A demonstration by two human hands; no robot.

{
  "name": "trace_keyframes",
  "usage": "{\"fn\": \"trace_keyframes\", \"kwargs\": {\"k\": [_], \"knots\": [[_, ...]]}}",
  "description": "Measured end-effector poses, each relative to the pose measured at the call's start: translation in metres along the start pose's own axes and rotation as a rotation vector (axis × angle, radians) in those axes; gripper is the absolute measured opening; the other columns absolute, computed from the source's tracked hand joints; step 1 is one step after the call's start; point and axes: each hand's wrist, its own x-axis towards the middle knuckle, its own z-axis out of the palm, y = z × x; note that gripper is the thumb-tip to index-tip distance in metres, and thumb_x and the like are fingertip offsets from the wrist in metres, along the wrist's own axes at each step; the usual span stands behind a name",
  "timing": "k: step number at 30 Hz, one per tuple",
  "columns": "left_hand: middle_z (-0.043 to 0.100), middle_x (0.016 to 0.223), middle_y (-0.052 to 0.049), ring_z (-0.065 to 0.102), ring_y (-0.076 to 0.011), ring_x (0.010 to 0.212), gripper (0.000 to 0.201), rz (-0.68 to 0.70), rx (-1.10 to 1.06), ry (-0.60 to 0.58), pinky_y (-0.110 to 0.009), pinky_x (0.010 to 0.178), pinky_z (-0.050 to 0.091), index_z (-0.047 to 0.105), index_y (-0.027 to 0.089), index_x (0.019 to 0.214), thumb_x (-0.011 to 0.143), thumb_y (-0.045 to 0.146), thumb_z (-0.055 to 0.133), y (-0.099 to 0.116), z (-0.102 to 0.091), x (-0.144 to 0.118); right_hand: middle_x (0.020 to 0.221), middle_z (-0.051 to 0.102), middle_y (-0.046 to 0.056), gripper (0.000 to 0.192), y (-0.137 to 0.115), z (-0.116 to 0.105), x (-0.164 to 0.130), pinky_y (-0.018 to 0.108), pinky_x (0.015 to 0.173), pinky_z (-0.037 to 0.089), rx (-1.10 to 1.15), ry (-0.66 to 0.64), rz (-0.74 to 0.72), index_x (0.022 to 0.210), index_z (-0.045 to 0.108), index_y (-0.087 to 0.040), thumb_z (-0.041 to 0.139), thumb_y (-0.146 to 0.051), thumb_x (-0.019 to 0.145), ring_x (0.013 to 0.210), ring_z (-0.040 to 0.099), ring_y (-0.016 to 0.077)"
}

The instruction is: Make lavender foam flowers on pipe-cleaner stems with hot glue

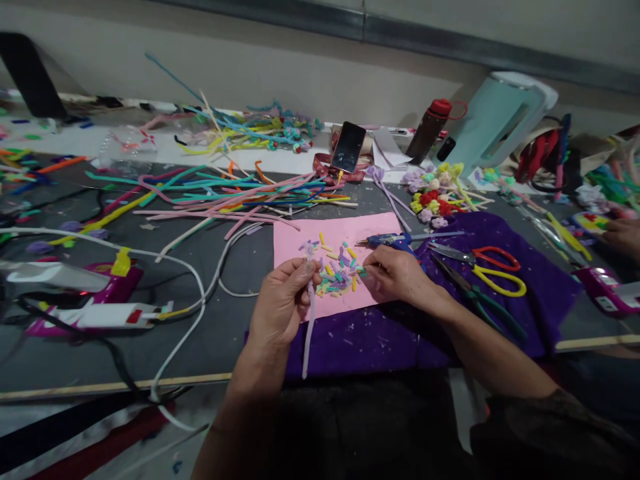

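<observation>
My left hand (287,293) is closed in a pinch on a pale lilac pipe cleaner flower (309,340), its stem hanging down and its small fuzzy head showing above my thumb. My right hand (393,272) has its fingertips pressed together at the right edge of a heap of short cut pipe cleaner pieces (337,280). Whatever sits between those fingertips is too small to make out. Under the heap lies a pink sheet (287,250), on top of a purple cloth (350,343). Just beyond my right hand rests a blue glue gun (395,241).
Scissors (493,260) and green-handled pliers (483,303) lie on the cloth at right. Long pipe cleaners (225,200), a phone (349,147), finished flowers (433,197), a bottle (430,127) and a jug (493,120) stand behind. White cables (203,293) cross the left side. Another person's hand (625,233) appears far right.
</observation>
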Motion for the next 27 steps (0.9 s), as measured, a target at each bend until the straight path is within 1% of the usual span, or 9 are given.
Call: {"fn": "trace_keyframes", "kwargs": {"k": [3, 8, 12, 15, 17, 19, 21, 24, 27], "knots": [[0.056, 0.056, 0.003, 0.037, 0.0008, 0.034, 0.017, 0.004, -0.001, -0.005, -0.009, 0.03, 0.024, 0.061, 0.013, 0.072, 0.065, 0.027, 0.069, 0.0, 0.0, 0.0, 0.075, 0.059, 0.002, 0.012, 0.007, -0.003, -0.004, 0.022, 0.059, 0.036, 0.038, 0.052, 0.044, 0.077, 0.058, -0.016, 0.048, -0.016, 0.081, 0.065, 0.053, 0.0111], [0.057, 0.057, 0.004, 0.036, 0.0007, 0.034, 0.017, -0.002, 0.0, 0.001, -0.01, 0.03, 0.024, 0.06, 0.013, 0.072, 0.065, 0.027, 0.069, 0.0, 0.0, 0.0, 0.071, 0.059, 0.002, 0.014, 0.005, -0.007, -0.008, 0.022, 0.054, 0.034, 0.1, 0.033, 0.104, 0.077, 0.057, -0.016, 0.046, -0.021, 0.083, 0.06, 0.051, 0.0108], [0.056, 0.056, 0.004, 0.036, 0.0004, 0.034, 0.019, -0.006, 0.001, 0.007, -0.011, 0.029, 0.024, 0.06, 0.014, 0.072, 0.063, 0.026, 0.07, 0.001, 0.001, 0.0, 0.073, 0.061, 0.003, 0.012, 0.002, -0.006, -0.008, 0.022, 0.055, 0.035, 0.077, 0.044, 0.109, 0.078, 0.058, -0.016, 0.046, -0.018, 0.081, 0.062, 0.052, 0.0113], [0.057, 0.056, 0.004, 0.036, 0.0001, 0.034, 0.019, -0.004, 0.014, 0.012, -0.011, 0.03, 0.024, 0.06, 0.014, 0.072, 0.062, 0.027, 0.07, 0.002, 0.001, 0.0, 0.072, 0.059, 0.002, 0.01, 0.001, -0.007, -0.008, 0.022, 0.054, 0.035, 0.093, 0.066, 0.119, 0.078, 0.057, -0.016, 0.048, -0.019, 0.081, 0.059, 0.051, 0.0108], [0.057, 0.056, 0.004, 0.036, 0.0, 0.033, 0.02, -0.005, 0.022, 0.015, -0.012, 0.029, 0.024, 0.06, 0.014, 0.072, 0.062, 0.028, 0.07, 0.002, 0.001, 0.0, 0.073, 0.059, 0.002, 0.007, 0.001, -0.009, -0.008, 0.021, 0.054, 0.036, 0.102, 0.026, 0.098, 0.079, 0.058, -0.017, 0.051, -0.019, 0.078, 0.06, 0.052, 0.0107], [0.057, 0.056, 0.004, 0.036, -0.0001, 0.033, 0.021, -0.006, 0.023, 0.013, -0.012, 0.029, 0.024, 0.06, 0.014, 0.072, 0.061, 0.028, 0.071, 0.001, 0.0, 0.0, 0.08, 0.06, 0.002, 0.01, 0.001, -0.011, -0.007, 0.021, 0.058, 0.037, 0.078, -0.036, 0.041, 0.082, 0.061, -0.018, 0.054, -0.017, 0.076, 0.066, 0.054, 0.0115], [0.057, 0.056, 0.004, 0.036, 0.0, 0.033, 0.021, -0.005, 0.018, 0.007, -0.012, 0.029, 0.024, 0.061, 0.014, 0.072, 0.061, 0.028, 0.071, 0.001, 0.0, 0.0, 0.087, 0.059, 0.004, 0.015, 0.0, -0.01, -0.004, 0.022, 0.062, 0.038, 0.018, -0.054, -0.008, 0.087, 0.064, -0.02, 0.053, -0.016, 0.077, 0.073, 0.056, 0.0128], [0.057, 0.056, 0.004, 0.036, 0.0, 0.033, 0.021, -0.006, 0.015, 0.008, -0.011, 0.029, 0.023, 0.061, 0.014, 0.072, 0.061, 0.028, 0.071, 0.001, 0.0, 0.0, 0.09, 0.06, 0.005, 0.018, -0.003, -0.006, 0.005, 0.023, 0.065, 0.038, -0.088, -0.032, -0.021, 0.088, 0.066, -0.021, 0.049, -0.018, 0.081, 0.076, 0.056, 0.014], [0.056, 0.056, 0.004, 0.037, 0.0001, 0.033, 0.021, -0.009, 0.012, 0.01, -0.011, 0.029, 0.023, 0.061, 0.014, 0.072, 0.06, 0.028, 0.071, 0.002, 0.001, -0.001, 0.09, 0.061, 0.006, 0.018, -0.008, 0.0, 0.015, 0.023, 0.064, 0.038, -0.17, -0.068, -0.014, 0.085, 0.066, -0.021, 0.049, -0.02, 0.082, 0.075, 0.057, 0.0148]]}}
